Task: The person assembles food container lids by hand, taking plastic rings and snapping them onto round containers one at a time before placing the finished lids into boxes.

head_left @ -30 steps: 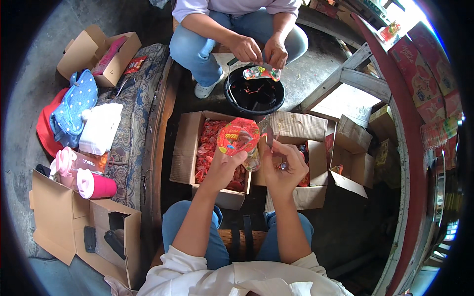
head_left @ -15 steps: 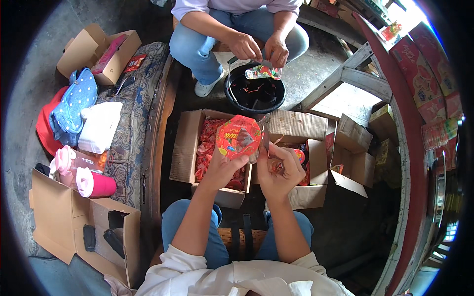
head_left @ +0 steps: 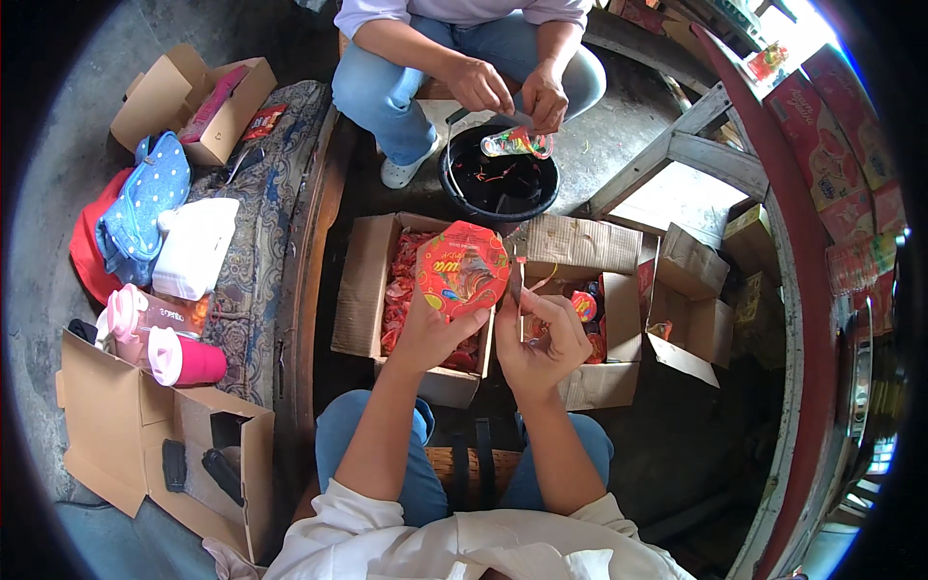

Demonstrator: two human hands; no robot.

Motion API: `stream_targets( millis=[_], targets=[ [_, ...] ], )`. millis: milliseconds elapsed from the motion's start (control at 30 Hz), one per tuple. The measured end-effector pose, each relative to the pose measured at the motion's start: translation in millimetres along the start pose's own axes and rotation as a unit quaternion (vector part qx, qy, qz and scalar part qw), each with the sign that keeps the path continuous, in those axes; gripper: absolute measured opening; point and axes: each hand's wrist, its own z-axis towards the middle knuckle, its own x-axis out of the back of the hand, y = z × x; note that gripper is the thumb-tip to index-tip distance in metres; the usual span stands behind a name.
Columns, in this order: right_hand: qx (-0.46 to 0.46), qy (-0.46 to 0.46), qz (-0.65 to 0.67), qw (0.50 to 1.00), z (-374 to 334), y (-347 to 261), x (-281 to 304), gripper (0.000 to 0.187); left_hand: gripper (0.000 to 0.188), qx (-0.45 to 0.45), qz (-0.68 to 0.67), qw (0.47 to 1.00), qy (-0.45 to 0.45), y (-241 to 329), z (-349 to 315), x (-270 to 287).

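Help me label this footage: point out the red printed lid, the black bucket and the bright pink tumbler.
Red printed lid [head_left: 460,266], head view: its printed face.
Black bucket [head_left: 499,217], head view: its near rim.
Bright pink tumbler [head_left: 206,361], head view: its side.

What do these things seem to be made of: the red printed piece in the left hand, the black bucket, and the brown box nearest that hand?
The red printed piece may be plastic or foil film: its surface looks smooth and slightly shiny; which is unclear. The black bucket is probably plastic, its smooth rim faintly glossy. The brown box seems matte cardboard, with folded-out flaps.
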Motion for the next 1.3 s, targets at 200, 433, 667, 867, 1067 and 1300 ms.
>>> stream_targets(
  millis=[200, 433, 667, 867, 1067, 1300],
  targets=[
    [-0.014, 0.000, -0.003, 1.000, -3.0, 1.8, -2.4, 0.024, 0.066, -0.018, 0.021, 1.000, -0.009, -3.0, 1.5, -0.4],
    [-0.046, -0.008, -0.025, 0.999, -3.9, 1.7, -1.2, 0.027, 0.062, -0.041, 0.085, 0.995, -0.010, -2.4, 4.6, -2.1],
    [-0.028, -0.006, -0.032, 0.999, -2.7, 4.1, -1.5, 0.029, 0.063, -0.100, 0.088, 0.991, -0.021, 0.0, 6.6, -6.1],
    [-0.017, -0.005, -0.059, 0.998, -2.2, 6.2, -1.9, 0.030, 0.064, -0.107, 0.087, 0.990, -0.022, -0.2, 8.2, -7.3],
    [-0.030, 0.001, -0.048, 0.998, 3.6, 11.3, -0.5, 0.026, 0.065, -0.031, 0.082, 0.995, -0.056, 1.3, 2.9, -7.9],
    [-0.053, 0.005, -0.001, 0.999, 8.2, 12.2, 5.6, 0.021, 0.076, -0.007, 0.005, 0.999, -0.031, 3.0, 1.4, -8.4]
  ],
)
